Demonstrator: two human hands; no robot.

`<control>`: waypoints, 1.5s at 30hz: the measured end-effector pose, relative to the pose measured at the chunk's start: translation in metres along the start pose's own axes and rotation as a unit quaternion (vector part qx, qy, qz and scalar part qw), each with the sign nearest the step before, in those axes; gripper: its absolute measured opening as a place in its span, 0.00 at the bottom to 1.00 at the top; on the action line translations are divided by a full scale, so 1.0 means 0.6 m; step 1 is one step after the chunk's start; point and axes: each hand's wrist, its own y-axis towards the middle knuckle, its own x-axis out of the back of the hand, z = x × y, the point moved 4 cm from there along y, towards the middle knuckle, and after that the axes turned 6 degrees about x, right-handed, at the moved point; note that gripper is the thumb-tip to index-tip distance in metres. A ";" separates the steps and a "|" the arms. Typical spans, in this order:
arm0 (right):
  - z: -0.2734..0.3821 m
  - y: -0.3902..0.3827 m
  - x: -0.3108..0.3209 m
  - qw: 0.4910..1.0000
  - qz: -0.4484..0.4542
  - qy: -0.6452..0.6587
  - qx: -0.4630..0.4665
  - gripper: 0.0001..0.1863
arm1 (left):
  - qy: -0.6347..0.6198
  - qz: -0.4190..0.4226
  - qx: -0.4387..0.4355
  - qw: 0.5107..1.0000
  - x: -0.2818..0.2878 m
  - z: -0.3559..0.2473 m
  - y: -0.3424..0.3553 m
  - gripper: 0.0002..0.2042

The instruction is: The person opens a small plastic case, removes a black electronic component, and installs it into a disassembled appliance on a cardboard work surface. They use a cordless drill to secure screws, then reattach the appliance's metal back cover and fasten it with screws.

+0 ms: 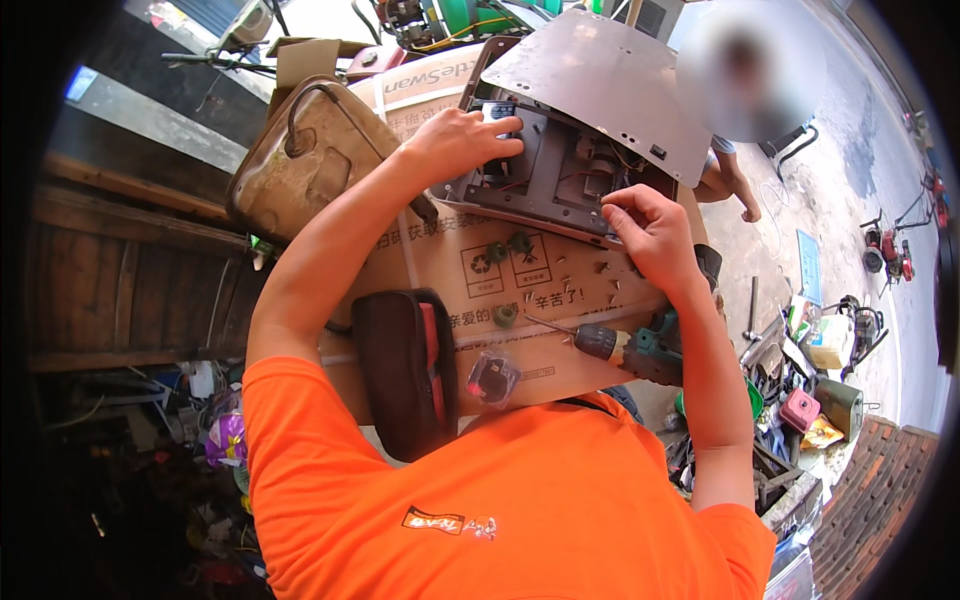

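Cluttered work yard, head view: wooden boards (130, 265) on the L side, pale concrete ground (775, 265) on the R, brick-patterned surface (870, 500) bottom R, and a cardboard box (440, 280) mid-pic serving as bench. Metal-cased unit (545, 180) sits open at the box's far end, dark frame & wiring showing, w/ its grey metal panel (610, 90) tilted up behind. L hand (465, 138) is over the unit's L part, fingers stretched across a small black-and-white part; can't tell if it's gripping. R hand (648, 228) is at the unit's near R edge, thumb & fingertips drawn close tog.; can't tell if anything small is btwn them. Cordless drill (635, 347) lies on its side nr the box's R edge, partly under the R forearm, bit pointing L toward a green round piece (504, 316). Two more green pcs lie farther up, loose small metal bits (565, 287) beside. Closer in: black soft case (395, 370) w/ red inside, plus clear plastic bag (493, 379) w/ dark contents. Tan dented metal piece (320, 165) L of the unit; another person's hand (745, 198) R of the panel.
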 end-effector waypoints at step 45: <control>0.033 0.178 -0.129 0.864 0.124 -0.486 0.046 0.13 | -0.347 -0.103 0.374 0.854 -0.027 -0.012 -0.035 0.23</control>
